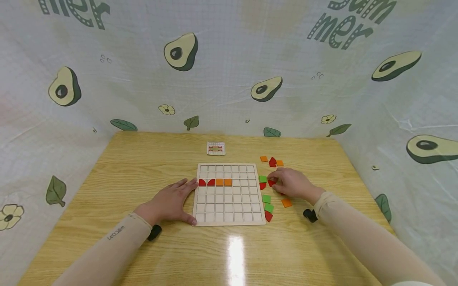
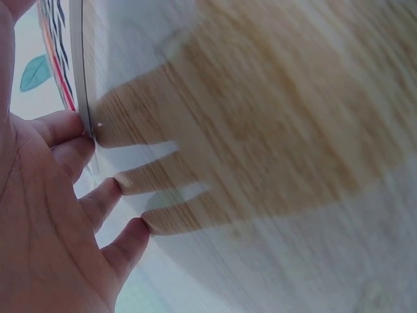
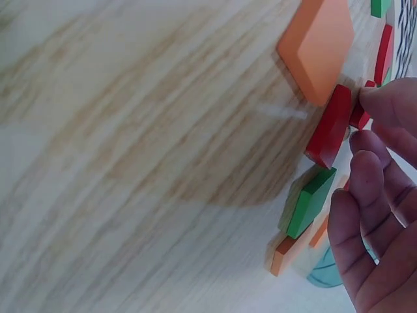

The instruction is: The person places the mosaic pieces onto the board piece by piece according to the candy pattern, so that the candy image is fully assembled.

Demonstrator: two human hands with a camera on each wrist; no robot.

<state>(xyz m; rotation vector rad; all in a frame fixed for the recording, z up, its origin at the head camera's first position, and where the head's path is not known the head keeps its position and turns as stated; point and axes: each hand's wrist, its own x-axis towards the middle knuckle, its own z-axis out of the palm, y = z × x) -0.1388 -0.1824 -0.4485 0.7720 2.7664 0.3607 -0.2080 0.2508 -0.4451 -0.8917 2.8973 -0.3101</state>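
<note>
A wooden grid board (image 1: 229, 206) lies mid-table, with two red quarter-round tiles (image 1: 202, 182) and two orange square tiles (image 1: 223, 182) side by side in one row from its left edge. My left hand (image 1: 169, 202) rests along that edge, fingers stretched out and thumb at the near corner; in the left wrist view its fingertips (image 2: 135, 228) touch the wood tabletop. Right of the board, my right hand (image 1: 291, 182) pinches a red tile (image 3: 360, 114) between thumb and fingers, low among the loose tiles. A green square tile (image 1: 262, 179) lies just left of its fingertips.
Several loose tiles lie right of the board: green squares (image 1: 266, 199), a red tile (image 1: 268, 216) and an orange square (image 1: 286, 203). More orange and red tiles (image 1: 272, 162) sit farther back. A small pattern card (image 1: 216, 148) lies behind the board. A printed cloth (image 1: 222, 79) hangs around the table.
</note>
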